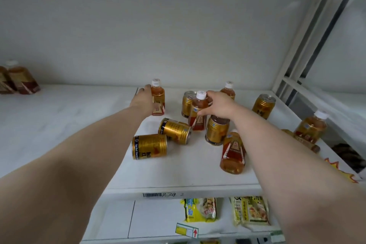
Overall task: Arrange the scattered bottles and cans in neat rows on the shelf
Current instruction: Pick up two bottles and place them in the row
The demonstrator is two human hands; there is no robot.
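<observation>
1. At the far left of the white shelf (pixel 59 125), a few brown-labelled bottles (pixel 21 81) stand by the back wall, well apart from the clutter.
2. Our left hand (pixel 143 98) holds the rear-left tea bottle (pixel 158 101), a clear plastic bottle of amber drink with a white cap and a red-and-white label. It stands upright, and our fingers curl round its left side.
3. Nearer the front edge, two gold metal cans (pixel 149 146) lie on their sides, close together.
4. Our right hand (pixel 219 105) is clamped on the middle tea bottle (pixel 199 109), which is of the same kind. The thumb is on its front and the fingers are behind its shoulder. It stands just beside an upright gold can (pixel 187 103).
5. Further right are more upright gold cans (pixel 264 106), a fallen tea bottle (pixel 233 152) and another standing bottle (pixel 312 127).
6. We judge the sorting has barely begun, with both hands taking bottles for a first row.
7. The next move calls for carrying both bottles to bare shelf and setting them side by side, clear of the lying cans, which could roll.
</observation>
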